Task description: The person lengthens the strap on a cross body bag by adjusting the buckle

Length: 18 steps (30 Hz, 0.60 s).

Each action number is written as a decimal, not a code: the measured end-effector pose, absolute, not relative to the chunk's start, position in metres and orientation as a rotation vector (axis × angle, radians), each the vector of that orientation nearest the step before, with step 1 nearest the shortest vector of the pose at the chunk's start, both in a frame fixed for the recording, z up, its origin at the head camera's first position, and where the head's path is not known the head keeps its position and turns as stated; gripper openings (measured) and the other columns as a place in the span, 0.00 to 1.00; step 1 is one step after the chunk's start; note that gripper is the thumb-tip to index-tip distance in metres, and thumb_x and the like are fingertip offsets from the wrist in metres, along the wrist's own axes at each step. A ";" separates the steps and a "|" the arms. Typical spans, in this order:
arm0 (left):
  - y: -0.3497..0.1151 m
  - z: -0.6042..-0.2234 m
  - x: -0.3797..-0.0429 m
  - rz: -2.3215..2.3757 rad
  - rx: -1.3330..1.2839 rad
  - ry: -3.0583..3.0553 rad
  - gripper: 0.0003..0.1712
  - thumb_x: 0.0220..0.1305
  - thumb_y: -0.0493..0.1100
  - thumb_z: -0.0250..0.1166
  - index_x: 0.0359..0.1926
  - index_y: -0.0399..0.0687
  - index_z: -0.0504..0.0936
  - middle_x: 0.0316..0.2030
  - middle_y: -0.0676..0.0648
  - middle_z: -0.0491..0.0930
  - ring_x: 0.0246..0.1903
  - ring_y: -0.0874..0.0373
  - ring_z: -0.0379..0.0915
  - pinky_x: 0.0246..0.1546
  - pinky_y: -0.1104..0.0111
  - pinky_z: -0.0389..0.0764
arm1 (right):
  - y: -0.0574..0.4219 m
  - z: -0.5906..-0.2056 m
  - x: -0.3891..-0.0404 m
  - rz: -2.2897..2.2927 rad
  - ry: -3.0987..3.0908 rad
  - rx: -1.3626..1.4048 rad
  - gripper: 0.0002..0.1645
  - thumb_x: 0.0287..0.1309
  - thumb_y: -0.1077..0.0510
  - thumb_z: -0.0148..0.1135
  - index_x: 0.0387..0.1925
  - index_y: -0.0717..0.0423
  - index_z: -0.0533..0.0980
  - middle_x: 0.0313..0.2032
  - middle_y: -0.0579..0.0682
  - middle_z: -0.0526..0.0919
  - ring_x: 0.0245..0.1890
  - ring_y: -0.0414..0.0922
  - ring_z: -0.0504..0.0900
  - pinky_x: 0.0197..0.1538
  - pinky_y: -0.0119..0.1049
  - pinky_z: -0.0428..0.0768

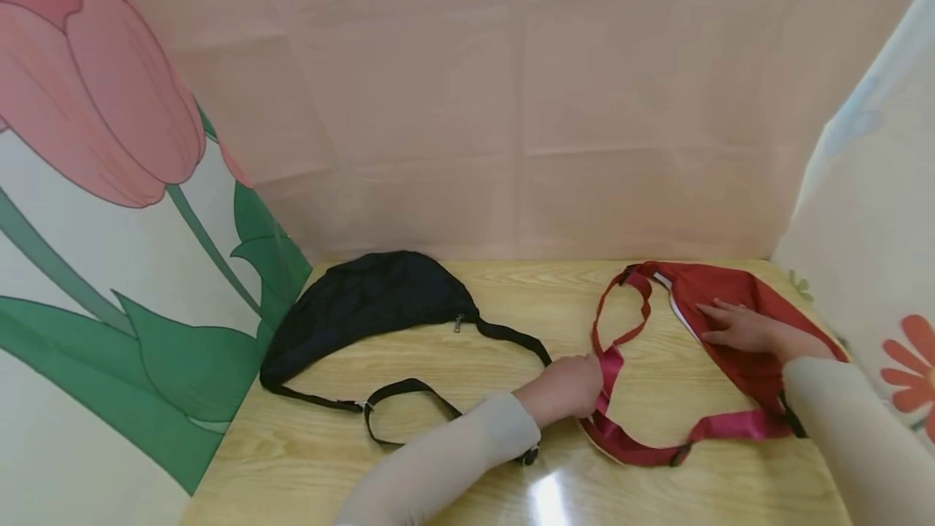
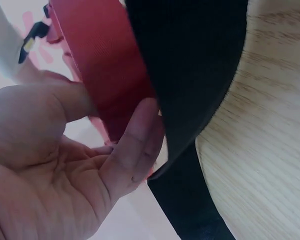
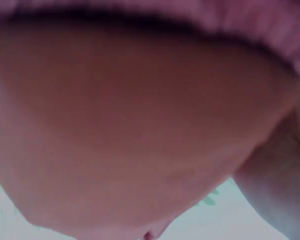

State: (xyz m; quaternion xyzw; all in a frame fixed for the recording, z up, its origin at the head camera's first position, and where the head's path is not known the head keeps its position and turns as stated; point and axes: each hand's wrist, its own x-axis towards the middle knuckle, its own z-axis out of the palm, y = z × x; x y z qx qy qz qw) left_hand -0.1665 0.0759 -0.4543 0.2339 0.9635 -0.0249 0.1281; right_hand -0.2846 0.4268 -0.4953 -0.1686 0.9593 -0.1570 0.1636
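Note:
A red waist bag (image 1: 767, 299) lies at the right side of the table, its strap (image 1: 635, 446) looping toward the middle. My left hand (image 1: 573, 386) pinches that strap between thumb and fingers; the left wrist view shows the red webbing (image 2: 107, 60) there, with a black strap (image 2: 195, 65) right beside the fingertips. On the red bag's body rests my right hand (image 1: 745, 329), palm down with fingers extended. Skin of the right hand (image 3: 140, 125) fills most of the right wrist view and hides the bag there.
A black waist bag (image 1: 372, 291) lies at the left, its strap (image 1: 405, 386) curling across the table toward my left hand. Behind the wooden table (image 1: 540, 286) hangs a plain pinkish sheet (image 1: 511, 104). Flower-printed panels (image 1: 109, 104) stand on both sides.

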 end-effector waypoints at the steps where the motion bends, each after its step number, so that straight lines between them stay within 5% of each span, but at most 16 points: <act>1: 0.077 -0.455 -0.167 -0.038 0.660 2.803 0.24 0.70 0.49 0.62 0.62 0.46 0.75 0.40 0.54 0.81 0.30 0.64 0.73 0.27 0.72 0.74 | 0.427 -0.496 -0.286 -0.444 2.734 -0.473 0.47 0.65 0.45 0.64 0.71 0.73 0.58 0.67 0.86 0.50 0.63 0.87 0.47 0.61 0.78 0.52; 8: 0.093 -0.464 -0.179 0.117 0.562 2.833 0.28 0.68 0.61 0.64 0.57 0.47 0.78 0.45 0.55 0.81 0.31 0.63 0.75 0.32 0.71 0.76 | 0.428 -0.497 -0.292 -0.448 2.704 -0.417 0.49 0.65 0.45 0.64 0.72 0.70 0.56 0.67 0.85 0.49 0.64 0.86 0.45 0.61 0.79 0.50; 14: 0.104 -0.469 -0.184 0.000 0.548 2.789 0.28 0.65 0.48 0.66 0.64 0.47 0.74 0.37 0.56 0.81 0.23 0.62 0.72 0.21 0.71 0.73 | 0.428 -0.496 -0.293 -0.467 2.692 -0.415 0.49 0.65 0.45 0.64 0.72 0.71 0.56 0.67 0.85 0.48 0.64 0.87 0.44 0.61 0.79 0.49; 18: 0.106 -0.470 -0.182 -0.004 0.582 2.740 0.20 0.66 0.46 0.66 0.55 0.49 0.74 0.34 0.55 0.77 0.23 0.62 0.71 0.21 0.71 0.73 | 0.429 -0.496 -0.293 -0.468 2.694 -0.425 0.48 0.64 0.46 0.65 0.71 0.72 0.57 0.67 0.86 0.48 0.64 0.87 0.45 0.62 0.79 0.49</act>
